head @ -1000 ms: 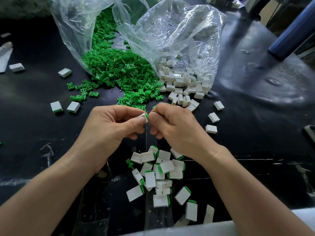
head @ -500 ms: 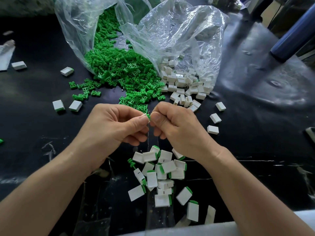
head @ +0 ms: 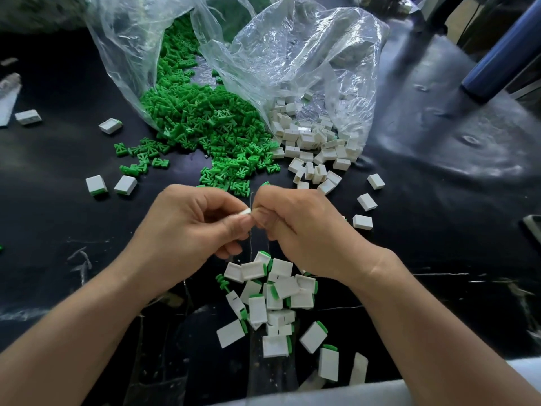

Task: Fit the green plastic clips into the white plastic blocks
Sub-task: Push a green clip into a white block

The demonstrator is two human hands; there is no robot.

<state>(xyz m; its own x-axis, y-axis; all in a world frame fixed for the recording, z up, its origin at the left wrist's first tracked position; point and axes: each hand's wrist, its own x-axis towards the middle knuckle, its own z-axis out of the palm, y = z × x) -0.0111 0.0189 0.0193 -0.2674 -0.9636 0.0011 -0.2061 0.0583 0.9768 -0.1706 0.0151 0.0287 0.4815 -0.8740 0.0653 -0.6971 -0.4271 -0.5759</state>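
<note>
My left hand (head: pixel 193 227) pinches a small white block (head: pixel 245 212) between thumb and forefinger at the centre of the table. My right hand (head: pixel 295 230) meets it fingertip to fingertip with its fingers curled; what it holds is hidden, and a sliver of green (head: pixel 265 183) shows above its knuckles. A heap of green clips (head: pixel 205 124) spills from a clear bag (head: pixel 131 54) beyond my hands. White blocks (head: pixel 310 142) spill from a second clear bag (head: pixel 307 54) to its right. Below my hands lies a pile of white blocks with green clips fitted (head: pixel 275 297).
The table (head: pixel 439 244) is covered in black sheeting. Loose white blocks lie at the right (head: pixel 367 202) and at the left (head: pixel 96 186). A blue cylinder (head: pixel 503 54) slants at the far right. A few green clips (head: pixel 140 159) are scattered left of the heap.
The green clip end seen between my fingertips earlier no longer shows; only the white block's edge shows there now. Both hands stay pressed together in the same spot.
</note>
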